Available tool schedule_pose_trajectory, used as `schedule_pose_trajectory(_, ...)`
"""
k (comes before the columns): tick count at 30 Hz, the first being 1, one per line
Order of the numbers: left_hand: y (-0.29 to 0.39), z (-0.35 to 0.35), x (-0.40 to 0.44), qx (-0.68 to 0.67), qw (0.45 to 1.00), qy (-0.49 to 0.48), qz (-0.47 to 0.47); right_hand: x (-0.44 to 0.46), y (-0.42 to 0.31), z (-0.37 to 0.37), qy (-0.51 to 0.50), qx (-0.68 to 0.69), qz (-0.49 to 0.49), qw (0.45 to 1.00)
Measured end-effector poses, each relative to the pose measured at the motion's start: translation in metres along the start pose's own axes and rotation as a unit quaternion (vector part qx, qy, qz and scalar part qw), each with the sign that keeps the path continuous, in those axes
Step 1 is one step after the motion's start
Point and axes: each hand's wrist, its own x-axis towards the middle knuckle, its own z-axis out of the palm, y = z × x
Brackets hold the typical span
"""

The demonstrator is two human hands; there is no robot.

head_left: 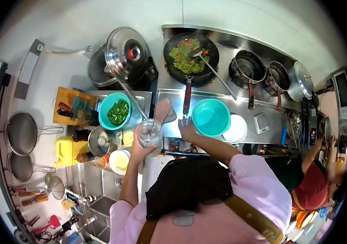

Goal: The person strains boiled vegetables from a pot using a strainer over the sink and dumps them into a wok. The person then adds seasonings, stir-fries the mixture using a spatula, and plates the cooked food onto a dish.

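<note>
My left hand (pixel 140 147) is wrapped around a clear jar (pixel 150 128), with what looks like a spoon standing in it. On the steel counter, my right hand (pixel 187 128) lies with fingers spread, between the wok handle (pixel 187 97) and a turquoise bowl (pixel 210 118) that holds nothing visible. The wok (pixel 169 67) sits on the stove with chopped greens and red bits (pixel 181 57) in it, and a long-handled spatula (pixel 218 77) leans across its rim. Left of the jar, another turquoise bowl (pixel 104 106) contains cut leafy greens (pixel 117 112). A folded cloth (pixel 164 110) lies behind the jar.
Two saucepans (pixel 248 67) (pixel 279 77) stand right of the wok. A large lidded pot (pixel 125 53) is at the back left. A white bowl (pixel 238 129) and a scale (pixel 261 123) share the counter. At far right, another person (pixel 311 183) works. The sink (pixel 112 183) is lower left.
</note>
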Motion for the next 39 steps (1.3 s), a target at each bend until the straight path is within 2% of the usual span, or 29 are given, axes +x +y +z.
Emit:
schedule_pose_trajectory(4, -0.003, -0.009, -0.018, 0.036, 0.999, 0.003, 0.002, 0.010, 0.002, 0.007, -0.009, -0.004, 0.016, 1.000)
schedule_pose_trajectory(7, -0.012, -0.016, -0.024, 0.072, 0.996, -0.011, -0.059, -0.009, -0.011, -0.071, -0.078, 0.267, 0.010, 0.960)
schedule_pose_trajectory(8, -0.002, -0.015, -0.026, 0.085, 0.993, -0.021, -0.085, -0.016, -0.010, -0.101, -0.079, 0.376, -0.017, 0.923)
schedule_pose_trajectory(9, -0.003, -0.014, -0.024, 0.095, 0.991, -0.049, -0.082, -0.031, -0.011, -0.155, -0.113, 0.517, -0.067, 0.846)
schedule_pose_trajectory(11, -0.004, -0.012, -0.019, 0.115, 0.984, -0.113, -0.075, -0.044, -0.013, -0.201, -0.205, 0.662, -0.134, 0.708)
schedule_pose_trajectory(13, 0.014, -0.002, -0.012, 0.119, 0.974, -0.179, -0.076, -0.045, -0.010, -0.221, -0.166, 0.483, -0.266, 0.818)
schedule_pose_trajectory(14, 0.012, 0.003, -0.007, 0.102, 0.969, -0.211, -0.075, -0.044, -0.010, -0.219, -0.132, 0.408, -0.307, 0.850)
schedule_pose_trajectory(16, 0.021, 0.012, 0.001, 0.039, 0.953, -0.281, -0.107, -0.048, -0.008, -0.235, -0.153, 0.389, -0.380, 0.825)
schedule_pose_trajectory(17, 0.016, 0.016, 0.006, 0.029, 0.951, -0.296, -0.083, -0.052, -0.007, -0.247, -0.159, 0.378, -0.408, 0.815)
schedule_pose_trajectory(19, 0.011, 0.023, 0.009, 0.008, 0.945, -0.324, -0.040, -0.062, 0.000, -0.247, -0.160, 0.384, -0.363, 0.834)
schedule_pose_trajectory(20, 0.014, 0.029, 0.007, -0.004, 0.948, -0.308, -0.083, -0.062, 0.007, -0.243, -0.161, 0.376, -0.333, 0.850)
schedule_pose_trajectory(22, 0.023, 0.041, 0.011, 0.103, 0.945, -0.303, -0.069, -0.057, 0.018, -0.219, -0.167, 0.347, -0.262, 0.885)
schedule_pose_trajectory(23, 0.025, 0.046, 0.012, 0.157, 0.939, -0.299, -0.062, -0.055, 0.020, -0.210, -0.231, 0.387, -0.157, 0.879)
schedule_pose_trajectory(25, 0.012, 0.061, 0.013, 0.236, 0.945, -0.220, 0.043, -0.048, 0.023, -0.197, -0.344, 0.450, 0.057, 0.822)
schedule_pose_trajectory(26, 0.012, 0.067, 0.014, 0.303, 0.931, -0.192, 0.069, -0.054, 0.017, -0.198, -0.331, 0.527, 0.116, 0.774)
schedule_pose_trajectory(27, 0.012, 0.073, 0.016, 0.367, 0.911, -0.161, 0.096, -0.059, 0.018, -0.203, -0.332, 0.583, 0.131, 0.730)
schedule_pose_trajectory(29, 0.020, 0.081, 0.011, 0.467, 0.860, -0.091, 0.184, -0.057, 0.016, -0.207, -0.343, 0.591, 0.178, 0.708)
schedule_pose_trajectory(31, 0.029, 0.081, 0.013, 0.520, 0.819, -0.043, 0.238, -0.045, 0.024, -0.209, -0.365, 0.594, 0.153, 0.701)
schedule_pose_trajectory(32, 0.037, 0.076, 0.015, 0.528, 0.812, -0.030, 0.247, -0.037, 0.030, -0.208, -0.375, 0.593, 0.137, 0.699)
schedule_pose_trajectory(34, 0.043, 0.065, 0.020, 0.516, 0.823, -0.017, 0.237, -0.012, 0.051, -0.179, -0.377, 0.561, 0.075, 0.734)
schedule_pose_trajectory(35, 0.055, 0.054, 0.025, 0.509, 0.826, 0.013, 0.241, -0.011, 0.050, -0.193, -0.385, 0.562, 0.080, 0.728)
schedule_pose_trajectory(36, 0.073, 0.039, 0.032, 0.442, 0.867, 0.044, 0.227, -0.008, 0.060, -0.213, -0.312, 0.564, 0.028, 0.764)
schedule_pose_trajectory(37, 0.095, 0.016, 0.037, 0.371, 0.900, 0.083, 0.214, -0.004, 0.070, -0.232, -0.134, 0.529, -0.006, 0.838)
schedule_pose_trajectory(38, 0.117, -0.016, 0.040, 0.324, 0.904, 0.141, 0.242, -0.013, 0.066, -0.285, -0.086, 0.526, 0.118, 0.838)
schedule_pose_trajectory(39, 0.145, -0.044, 0.045, 0.270, 0.902, 0.188, 0.278, -0.001, 0.096, -0.289, 0.057, 0.404, 0.107, 0.907)
